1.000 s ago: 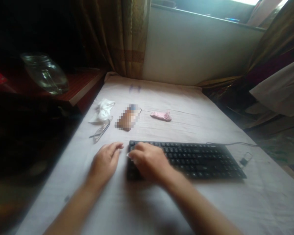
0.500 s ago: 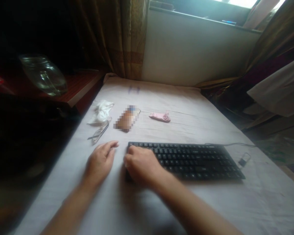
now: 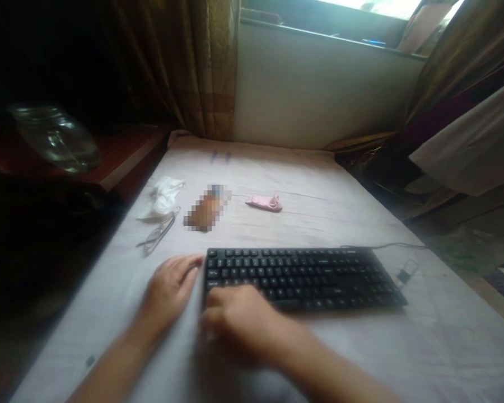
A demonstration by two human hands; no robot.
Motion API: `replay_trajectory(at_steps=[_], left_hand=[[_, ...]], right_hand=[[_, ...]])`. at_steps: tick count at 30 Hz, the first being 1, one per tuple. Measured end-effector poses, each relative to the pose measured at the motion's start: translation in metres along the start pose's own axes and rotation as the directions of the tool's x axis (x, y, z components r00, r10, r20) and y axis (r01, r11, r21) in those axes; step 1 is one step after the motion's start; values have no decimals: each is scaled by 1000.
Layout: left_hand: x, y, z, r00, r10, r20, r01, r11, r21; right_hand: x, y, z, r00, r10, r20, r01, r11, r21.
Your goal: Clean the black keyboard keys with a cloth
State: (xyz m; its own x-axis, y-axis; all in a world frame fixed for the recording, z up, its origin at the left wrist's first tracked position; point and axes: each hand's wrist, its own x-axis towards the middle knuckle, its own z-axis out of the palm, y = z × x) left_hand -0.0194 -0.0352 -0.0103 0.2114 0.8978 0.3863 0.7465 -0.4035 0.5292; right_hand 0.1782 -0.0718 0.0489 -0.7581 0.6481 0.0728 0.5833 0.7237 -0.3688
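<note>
A black keyboard (image 3: 302,277) lies flat on the cloth-covered surface. My left hand (image 3: 172,285) rests beside its left end, fingers stretched forward and the tips close to the upper left corner. Over the keyboard's lower left corner is my right hand (image 3: 239,316), its fingers curled together in a closed shape. Whatever those fingers hold, if anything, is hidden beneath the hand. Some of the lower left keys are covered by it.
Beyond my left hand lie eyeglasses (image 3: 159,232), a crumpled white cloth or tissue (image 3: 166,196) and a blurred-out flat object (image 3: 208,210). A pink folded item (image 3: 264,202) lies farther back. Right of the keyboard is a small dark USB-like piece (image 3: 404,274). A glass jar (image 3: 59,140) stands on the wooden furniture.
My right hand has moved toward me along the keyboard's left end, uncovering the upper left keys. The left hand stays about where it was. The whole view has shifted slightly.
</note>
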Motion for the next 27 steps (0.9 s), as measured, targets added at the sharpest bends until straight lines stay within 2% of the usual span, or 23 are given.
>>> replay_trajectory(at_steps=[3,6,8,10,15,16,18,20,23,27], left_hand=[[0,2,0,999,32,-7,-32,999,-5],[1,5,0,998,55,-24,-55,998,-13],[1,6,-1,998,53,-34,-54,998,-19],[1,6,-1,998,51,-38,-52,998,-24],[2,3,-1,996,79,-37,-79,997,-5],[1,2,0,995,89,-41,-89,996,0],[1,1,0,993,105,-52,-104,994,9],[0,0,1,992,110,-57,-109,994,14],[0,0,1,995,94,-42,-94,996,8],[-1,-1,2,997,72,-35,-72,997,-2]], right_hand=[[-3,30,-25,981,137,-137,-128,989,79],[5,70,-51,903,342,-260,-351,936,11],[16,94,-61,816,468,-339,-505,863,-24],[27,113,-65,771,511,-379,-560,828,-22],[43,151,-75,776,561,-287,-591,807,-21],[43,159,-80,752,592,-290,-623,782,-18],[41,176,-91,667,663,-340,-708,706,-12],[38,191,-96,613,710,-347,-760,650,-14],[35,203,-89,584,758,-291,-795,606,-17],[30,204,-72,570,787,-238,-807,590,18]])
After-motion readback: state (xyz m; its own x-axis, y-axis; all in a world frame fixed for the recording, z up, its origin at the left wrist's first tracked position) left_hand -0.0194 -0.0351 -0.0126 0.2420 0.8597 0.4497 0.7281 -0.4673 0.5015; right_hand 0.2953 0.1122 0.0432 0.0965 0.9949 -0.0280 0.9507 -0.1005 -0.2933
